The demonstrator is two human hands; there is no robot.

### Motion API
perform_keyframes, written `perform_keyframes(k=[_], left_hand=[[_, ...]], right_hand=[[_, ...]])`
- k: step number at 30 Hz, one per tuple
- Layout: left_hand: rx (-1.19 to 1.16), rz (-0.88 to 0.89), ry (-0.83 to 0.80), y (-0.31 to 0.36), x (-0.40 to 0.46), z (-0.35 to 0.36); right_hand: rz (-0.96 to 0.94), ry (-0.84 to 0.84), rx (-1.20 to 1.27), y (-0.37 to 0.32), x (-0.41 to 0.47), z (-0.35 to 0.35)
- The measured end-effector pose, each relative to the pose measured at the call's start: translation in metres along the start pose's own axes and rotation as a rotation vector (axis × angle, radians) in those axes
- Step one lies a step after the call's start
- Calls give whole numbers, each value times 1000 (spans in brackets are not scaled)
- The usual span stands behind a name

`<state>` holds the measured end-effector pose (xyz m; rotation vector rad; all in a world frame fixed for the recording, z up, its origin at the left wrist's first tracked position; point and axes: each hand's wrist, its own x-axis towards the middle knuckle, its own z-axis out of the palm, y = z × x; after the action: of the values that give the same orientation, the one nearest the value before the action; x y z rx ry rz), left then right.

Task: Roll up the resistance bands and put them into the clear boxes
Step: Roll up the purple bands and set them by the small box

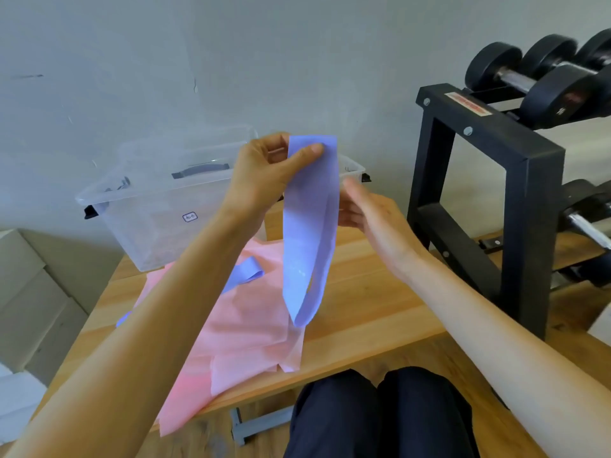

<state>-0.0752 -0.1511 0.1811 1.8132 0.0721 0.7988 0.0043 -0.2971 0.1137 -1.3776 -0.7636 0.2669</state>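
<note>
Above the table: I hold a blue band (310, 226) up in the air, over the wooden table (380, 312) and in front of the clear box (155, 206).
Left hand: my left hand (264, 173) pinches the band's top end, thumb laid across its face.
Right hand: my right hand (370, 213) is beside the hanging band with fingers straight and loose; it is blurred, and I cannot tell if the fingertips touch the strip.
Band shape: it hangs doubled, the fold at the bottom, just above the pink bands (238, 345) spread on the table.
Other bands: a second blue strip (246, 274) lies on the pink sheet.
Handling: I judge it thin, light, limp and a little slick; it will sag and twist unless kept taut.
Where to hold: I would keep the pinch at the top edge and start the roll there, both edges square.
Box: open-topped, a grey handle (200, 170) showing through the wall; second box mostly hidden behind my hand.
</note>
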Motion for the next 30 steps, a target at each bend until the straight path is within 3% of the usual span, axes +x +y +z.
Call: perform_keyframes(k=[6, 12, 19, 30], left_hand=[[-103, 25, 71, 13, 34, 23], [-233, -54, 106, -9, 85, 37], [-174, -269, 189, -98, 130, 45], [-18, -475, 78, -221, 124, 125]], right_hand=[[156, -118, -83, 40, -20, -5], [206, -76, -163, 74, -25, -31], [367, 6, -107, 93, -35, -69], [606, 86, -403, 106, -51, -113]])
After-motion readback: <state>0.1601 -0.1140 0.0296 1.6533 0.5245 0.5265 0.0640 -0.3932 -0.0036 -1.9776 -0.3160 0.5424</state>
